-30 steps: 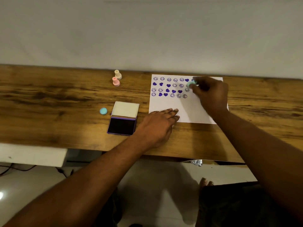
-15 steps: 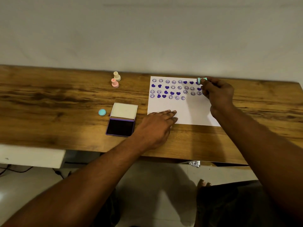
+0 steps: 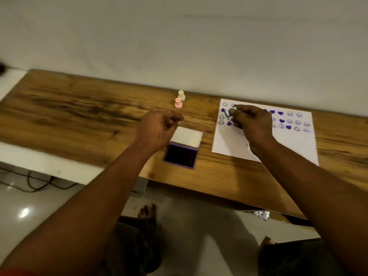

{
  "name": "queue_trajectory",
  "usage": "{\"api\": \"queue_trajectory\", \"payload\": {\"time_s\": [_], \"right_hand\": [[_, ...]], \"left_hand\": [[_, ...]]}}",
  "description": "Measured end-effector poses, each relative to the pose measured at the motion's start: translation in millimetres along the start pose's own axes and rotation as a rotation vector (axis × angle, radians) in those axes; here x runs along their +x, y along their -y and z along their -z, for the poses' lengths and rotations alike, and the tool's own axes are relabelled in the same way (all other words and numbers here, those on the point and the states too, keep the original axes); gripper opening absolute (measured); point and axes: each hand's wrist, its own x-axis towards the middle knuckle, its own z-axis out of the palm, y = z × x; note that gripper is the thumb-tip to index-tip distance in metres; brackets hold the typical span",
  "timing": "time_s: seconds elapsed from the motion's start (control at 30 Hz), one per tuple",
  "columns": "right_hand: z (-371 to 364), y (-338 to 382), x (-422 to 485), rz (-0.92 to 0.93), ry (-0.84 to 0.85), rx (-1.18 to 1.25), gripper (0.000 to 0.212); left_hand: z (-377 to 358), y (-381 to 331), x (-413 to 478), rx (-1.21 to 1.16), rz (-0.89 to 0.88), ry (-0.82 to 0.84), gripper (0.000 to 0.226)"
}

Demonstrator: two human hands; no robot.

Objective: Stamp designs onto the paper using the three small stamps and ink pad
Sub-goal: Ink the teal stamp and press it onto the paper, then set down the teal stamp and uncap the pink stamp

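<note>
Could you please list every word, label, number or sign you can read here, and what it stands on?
No words, brands or numbers are readable anywhere.
Signs only: purple smiley faces and purple hearts, stamped on the white sheet of paper.
The open purple ink pad shows no label.

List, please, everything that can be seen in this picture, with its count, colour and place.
table: one, brown wood, across the view
paper: one, white with purple smileys and hearts, right part of the table
ink pad: one, purple, open, pale lid folded back, left of the paper
pink stamp: one, upright, far side of the table
cream stamp: one, upright, just behind the pink stamp
teal stamp: one, above the paper's far left corner
foil: one piece, silver, below the table
cables: dark, floor at left
left hand: fingers curled, beside the ink pad's lid; contents not visible
right hand: pinches the teal stamp
</note>
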Motion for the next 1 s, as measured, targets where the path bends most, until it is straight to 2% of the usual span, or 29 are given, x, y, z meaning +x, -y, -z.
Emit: {"api": "queue_trajectory", "payload": {"time_s": [0.13, 0.33, 0.5, 0.6, 1.0], "right_hand": [[-53, 4, -17, 0.132, 0.18, -0.139, 0.035], [-117, 3, -36, 0.293, 0.301, -0.364, 0.029], [-139, -3, -46, 0.42, 0.326, -0.479, 0.027], [-146, -5, -49, 0.48, 0.346, -0.519, 0.025], [-157, -7, -50, 0.606, 0.423, -0.656, 0.02]], "left_hand": [[30, 49, -13, 0.07, 0.119, -0.034, 0.023], [33, 79, -28, -0.015, 0.253, 0.097, 0.045], [27, 78, -30, 0.025, 0.19, 0.091, 0.054], [22, 75, -29, 0.042, 0.141, 0.084, 0.049], [18, 77, -28, 0.058, 0.176, 0.08, 0.039]]}}
